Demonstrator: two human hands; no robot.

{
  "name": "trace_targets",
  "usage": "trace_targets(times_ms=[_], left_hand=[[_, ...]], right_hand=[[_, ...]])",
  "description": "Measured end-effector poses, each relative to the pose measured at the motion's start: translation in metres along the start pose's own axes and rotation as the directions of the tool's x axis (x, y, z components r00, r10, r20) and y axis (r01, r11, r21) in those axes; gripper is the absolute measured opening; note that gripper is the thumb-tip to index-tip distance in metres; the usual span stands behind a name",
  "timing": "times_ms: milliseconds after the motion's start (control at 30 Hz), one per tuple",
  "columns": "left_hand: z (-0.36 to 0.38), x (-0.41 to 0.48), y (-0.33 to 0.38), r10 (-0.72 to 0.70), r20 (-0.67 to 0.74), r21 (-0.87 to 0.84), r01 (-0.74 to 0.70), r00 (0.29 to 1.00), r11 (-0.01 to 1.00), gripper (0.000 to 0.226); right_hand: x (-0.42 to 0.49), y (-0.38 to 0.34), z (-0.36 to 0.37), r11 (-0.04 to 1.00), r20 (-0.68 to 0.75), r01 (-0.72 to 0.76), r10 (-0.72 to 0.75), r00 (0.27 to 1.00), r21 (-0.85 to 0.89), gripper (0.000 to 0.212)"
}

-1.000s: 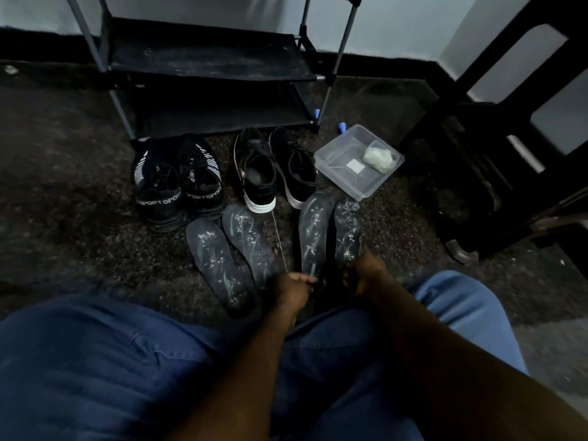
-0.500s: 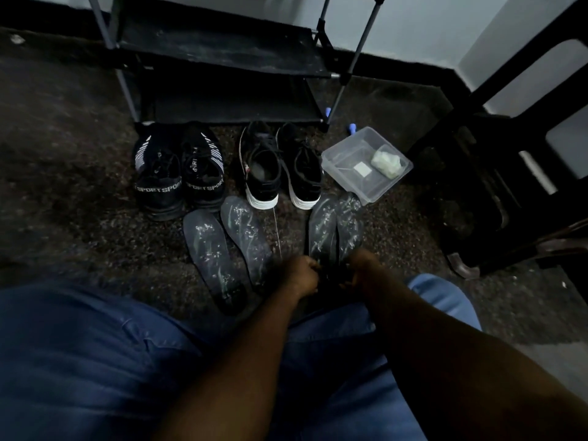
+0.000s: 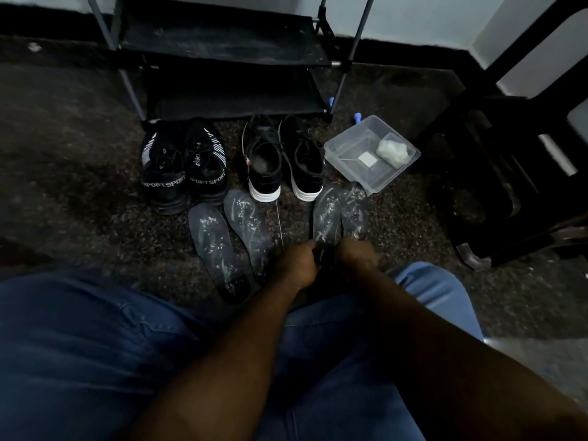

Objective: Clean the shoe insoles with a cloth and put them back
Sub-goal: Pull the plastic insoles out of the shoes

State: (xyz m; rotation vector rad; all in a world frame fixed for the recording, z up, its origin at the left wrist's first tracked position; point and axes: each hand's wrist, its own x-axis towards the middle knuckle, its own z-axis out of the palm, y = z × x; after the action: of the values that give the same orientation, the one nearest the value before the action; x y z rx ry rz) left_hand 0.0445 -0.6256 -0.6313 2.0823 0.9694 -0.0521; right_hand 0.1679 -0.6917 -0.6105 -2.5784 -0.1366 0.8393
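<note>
Down on the dark speckled floor (image 3: 79, 186), both of the person's hands have drawn closer together than they were a second ago. The left hand (image 3: 297, 264) and the right hand (image 3: 356, 256) now sit knuckles up, almost touching, at the heel ends of the two insoles (image 3: 327, 214) that lie side by side nearest the clear plastic box (image 3: 346, 148). A second ago the left hand's fingers lay looser and flatter; now the fingers of both hands are curled downward over something dark between them. In this dim light I cannot tell whether they grip an insole heel or only rest on it.

Nothing else has shifted. The other two insoles (image 3: 216, 249) lie to the left, streaked with pale marks, toes pointing toward the shoes. The black SPORT shoes (image 3: 164, 173) and the black shoes with white soles (image 3: 264, 167) stand in a row just in front of the shoe rack (image 3: 222, 52), heels toward the person. A pale crumpled wad (image 3: 393, 152), cloth by the look of it, lies in the box's far corner beside a small white square (image 3: 367, 159), untouched. The view itself has crept nearer the rack; blue-jeaned knees (image 3: 95, 345) fill the foreground.
</note>
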Motion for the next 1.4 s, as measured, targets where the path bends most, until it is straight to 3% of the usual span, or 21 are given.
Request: trace_targets(times_ms=[133, 233, 367, 567, 667, 733, 833, 967, 1067, 1200, 1300, 1400], left_hand=[[-0.015, -0.009, -0.003, -0.04, -0.06, 0.032, 0.042, 0.997, 0.999, 0.026], [-0.031, -0.011, -0.005, -0.098, -0.129, -0.015, 0.097, 0.987, 0.995, 0.024], [-0.054, -0.011, -0.02, -0.155, -0.17, -0.029, 0.152, 0.973, 0.988, 0.023], [-0.083, -0.012, -0.049, -0.225, -0.262, 0.036, 0.243, 0.939, 0.969, 0.018], [-0.091, -0.015, -0.078, -0.387, -0.375, 0.027, 0.427, 0.842, 0.904, 0.028], [-0.094, -0.014, -0.103, -0.587, -0.389, -0.132, 0.588, 0.71, 0.798, 0.046], [-0.097, -0.003, -0.126, -0.808, -0.267, -0.285, 0.757, 0.526, 0.587, 0.068], [-0.102, 0.009, -0.125, -0.898, -0.123, -0.485, 0.764, 0.423, 0.426, 0.076], [-0.099, 0.011, -0.129, -0.895, -0.134, -0.56, 0.712, 0.426, 0.423, 0.074], [-0.095, 0.013, -0.138, -0.862, -0.191, -0.637, 0.608, 0.47, 0.473, 0.055], [-0.101, 0.007, -0.128, -0.811, -0.203, -0.609, 0.578, 0.548, 0.543, 0.039], [-0.106, -0.003, -0.123, -0.823, -0.235, -0.644, 0.552, 0.518, 0.531, 0.035]], right_hand=[[-0.02, 0.004, 0.007, 0.982, -0.004, 0.179, -0.18, 0.984, -0.064, 0.051], [-0.033, -0.009, 0.014, 0.957, 0.053, 0.287, -0.288, 0.956, 0.031, 0.031], [-0.046, -0.029, 0.03, 0.89, 0.127, 0.455, -0.452, 0.883, 0.006, 0.018], [-0.048, -0.058, 0.048, 0.821, 0.239, 0.562, -0.53, 0.814, -0.094, 0.025], [-0.051, -0.062, 0.06, 0.806, 0.275, 0.578, -0.532, 0.801, -0.123, 0.028], [-0.051, -0.062, 0.07, 0.802, 0.289, 0.581, -0.529, 0.798, -0.139, 0.026], [-0.051, -0.058, 0.081, 0.794, 0.321, 0.585, -0.517, 0.794, -0.169, 0.027], [-0.052, -0.055, 0.091, 0.771, 0.29, 0.6, -0.537, 0.792, -0.211, 0.032], [-0.054, -0.055, 0.097, 0.751, 0.294, 0.616, -0.549, 0.783, -0.238, 0.034], [-0.057, -0.057, 0.103, 0.749, 0.294, 0.621, -0.554, 0.779, -0.233, 0.032], [-0.058, -0.061, 0.104, 0.763, 0.291, 0.621, -0.562, 0.774, -0.178, 0.027], [-0.063, -0.064, 0.106, 0.791, 0.305, 0.602, -0.551, 0.777, -0.107, 0.025]])
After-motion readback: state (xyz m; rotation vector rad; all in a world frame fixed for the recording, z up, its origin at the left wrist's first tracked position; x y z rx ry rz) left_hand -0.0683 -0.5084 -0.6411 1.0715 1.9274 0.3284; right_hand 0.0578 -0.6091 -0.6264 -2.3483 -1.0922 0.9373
